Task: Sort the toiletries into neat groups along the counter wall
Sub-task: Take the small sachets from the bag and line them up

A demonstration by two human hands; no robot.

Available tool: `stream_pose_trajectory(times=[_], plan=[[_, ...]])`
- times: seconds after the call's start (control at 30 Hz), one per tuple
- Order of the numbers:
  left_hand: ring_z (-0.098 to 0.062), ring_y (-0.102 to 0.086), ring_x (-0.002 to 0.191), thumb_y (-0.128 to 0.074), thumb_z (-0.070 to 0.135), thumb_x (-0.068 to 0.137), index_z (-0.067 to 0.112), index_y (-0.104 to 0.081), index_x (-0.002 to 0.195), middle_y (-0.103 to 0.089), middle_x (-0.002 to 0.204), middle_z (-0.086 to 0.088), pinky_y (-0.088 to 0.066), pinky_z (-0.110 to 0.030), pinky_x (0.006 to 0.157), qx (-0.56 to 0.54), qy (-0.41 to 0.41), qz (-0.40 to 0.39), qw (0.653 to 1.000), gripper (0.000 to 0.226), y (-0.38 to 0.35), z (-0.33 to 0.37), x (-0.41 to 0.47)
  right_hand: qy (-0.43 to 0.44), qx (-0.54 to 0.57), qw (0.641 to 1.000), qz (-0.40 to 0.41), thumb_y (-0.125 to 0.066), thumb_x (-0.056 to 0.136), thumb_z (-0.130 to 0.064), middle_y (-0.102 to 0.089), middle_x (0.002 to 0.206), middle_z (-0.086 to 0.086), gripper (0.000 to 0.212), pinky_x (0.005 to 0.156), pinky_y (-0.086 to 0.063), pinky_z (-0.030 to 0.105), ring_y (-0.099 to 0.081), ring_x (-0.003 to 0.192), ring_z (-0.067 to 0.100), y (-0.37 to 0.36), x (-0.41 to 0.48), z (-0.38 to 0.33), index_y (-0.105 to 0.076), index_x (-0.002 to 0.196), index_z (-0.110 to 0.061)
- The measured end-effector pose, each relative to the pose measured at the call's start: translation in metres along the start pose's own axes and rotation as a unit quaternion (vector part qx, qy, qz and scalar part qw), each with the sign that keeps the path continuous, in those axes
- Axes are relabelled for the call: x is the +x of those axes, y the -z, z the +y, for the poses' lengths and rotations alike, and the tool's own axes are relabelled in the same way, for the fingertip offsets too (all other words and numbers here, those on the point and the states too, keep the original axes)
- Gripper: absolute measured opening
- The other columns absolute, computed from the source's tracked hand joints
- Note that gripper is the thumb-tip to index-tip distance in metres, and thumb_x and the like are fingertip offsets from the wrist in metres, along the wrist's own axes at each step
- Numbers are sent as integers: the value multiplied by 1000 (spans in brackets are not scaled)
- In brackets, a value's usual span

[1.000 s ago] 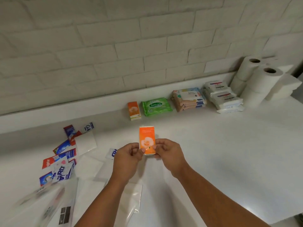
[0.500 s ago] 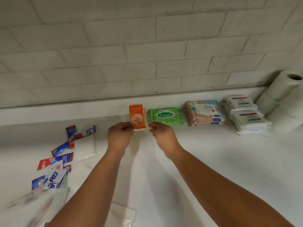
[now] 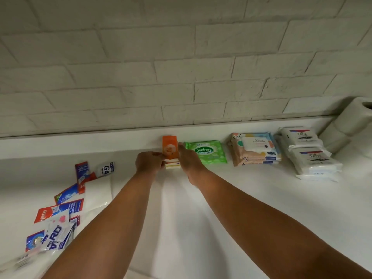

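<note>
An orange tissue pack (image 3: pixel 170 147) lies on top of a small stack of like packs (image 3: pixel 172 165) at the foot of the counter wall. My left hand (image 3: pixel 150 163) pinches its left edge with curled fingers. Against the pack's right edge, my right hand (image 3: pixel 188 159) lies with its fingers straight. Along the wall to the right sit a green Sanicare wipes pack (image 3: pixel 205 152), a stack of pastel wipes packs (image 3: pixel 255 149) and white Dove packs (image 3: pixel 308 152).
Loose toothpaste and other sachets (image 3: pixel 66 198) lie scattered on the white counter (image 3: pixel 241 198) at the left, partly over clear plastic bags (image 3: pixel 98 190). Toilet rolls (image 3: pixel 354 119) stand in the far right corner. A low ledge (image 3: pixel 80 140) runs under the brick wall.
Both hands carried the orange pack from mid-counter to the wall and set it on the small stack left of the green wipes. My view moved closer to the wall.
</note>
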State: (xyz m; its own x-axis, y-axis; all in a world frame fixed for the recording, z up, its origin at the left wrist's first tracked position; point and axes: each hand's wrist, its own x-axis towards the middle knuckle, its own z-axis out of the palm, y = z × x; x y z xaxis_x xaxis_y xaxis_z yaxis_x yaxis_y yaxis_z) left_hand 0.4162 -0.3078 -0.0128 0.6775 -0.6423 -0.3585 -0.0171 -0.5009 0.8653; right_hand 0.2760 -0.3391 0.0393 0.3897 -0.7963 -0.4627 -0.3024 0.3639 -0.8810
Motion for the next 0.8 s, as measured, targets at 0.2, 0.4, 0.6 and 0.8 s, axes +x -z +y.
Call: stream_pose_trajectory(times=[0.2, 0.4, 0.6, 0.8], plan=[[-31, -71, 85, -73, 32, 78, 19, -80, 85, -76, 86, -8, -58, -43, 83, 93, -39, 12, 995, 16, -8, 2, -7, -29, 48, 998, -21, -28, 40, -108, -57, 140, 5, 134, 114, -33, 49, -49, 132, 26, -16, 95, 65, -54, 137, -20], [-30, -69, 87, -59, 40, 94, 17, -79, 97, -76, 91, -9, -56, -40, 79, 131, -96, 16, 987, 31, -16, 0, -12, -22, 74, 997, -15, -29, 52, -99, -63, 132, 3, 115, 114, -33, 43, -53, 127, 22, -12, 51, 33, -62, 129, -20], [-29, -68, 87, -55, 42, 96, 18, -77, 94, -75, 91, -8, -56, -42, 81, 141, -100, 8, 985, 33, -14, -1, -14, -29, 103, 994, -26, -29, 56, -93, -63, 131, 3, 109, 115, -33, 44, -54, 127, 22, -15, 37, 24, -61, 131, -21], [-28, -66, 87, -50, 45, 98, 20, -73, 97, -73, 94, -8, -51, -38, 77, 152, -106, -12, 983, 34, -13, -1, -17, -33, 93, 994, -47, -28, 92, -71, -62, 132, 1, 72, 116, -32, 37, -53, 125, 17, -7, 17, 14, -60, 132, -20]])
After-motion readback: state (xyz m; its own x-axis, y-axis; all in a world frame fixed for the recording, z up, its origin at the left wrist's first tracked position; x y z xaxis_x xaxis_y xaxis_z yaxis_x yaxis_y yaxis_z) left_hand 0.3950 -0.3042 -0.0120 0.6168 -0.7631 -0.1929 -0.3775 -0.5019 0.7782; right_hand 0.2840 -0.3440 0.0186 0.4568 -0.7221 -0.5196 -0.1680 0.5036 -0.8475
